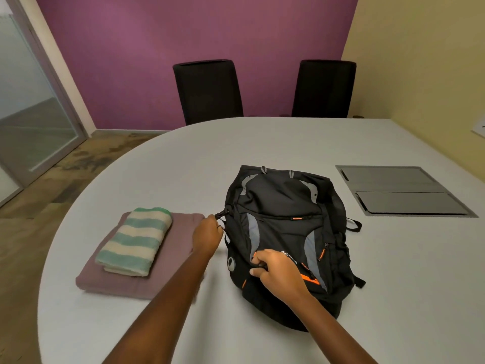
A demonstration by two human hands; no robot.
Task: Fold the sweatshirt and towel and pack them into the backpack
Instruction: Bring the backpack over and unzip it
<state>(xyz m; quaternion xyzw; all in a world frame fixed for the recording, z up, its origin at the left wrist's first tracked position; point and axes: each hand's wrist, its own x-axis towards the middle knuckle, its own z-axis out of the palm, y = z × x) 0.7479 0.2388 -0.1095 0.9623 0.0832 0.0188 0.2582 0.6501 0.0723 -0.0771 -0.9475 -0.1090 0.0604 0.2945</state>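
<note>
Right hand [278,271] on the backpack [283,200] front, fingers curled, pinching a small dark pull [260,264]. Can't tell which pocket it opens. Left hand [207,236] curled round the side strap [221,214], bracing. Bag lies flat and looks closed. Folded towel [136,240] sits on the folded sweatshirt [118,285], just left of the bag. Risks: wrong pocket, zip snagging slack fabric, bag sliding into the stack.

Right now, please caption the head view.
The left hand and right hand grip a black fabric backpack beside a folded green-striped towel lying on a folded mauve sweatshirt.
</note>
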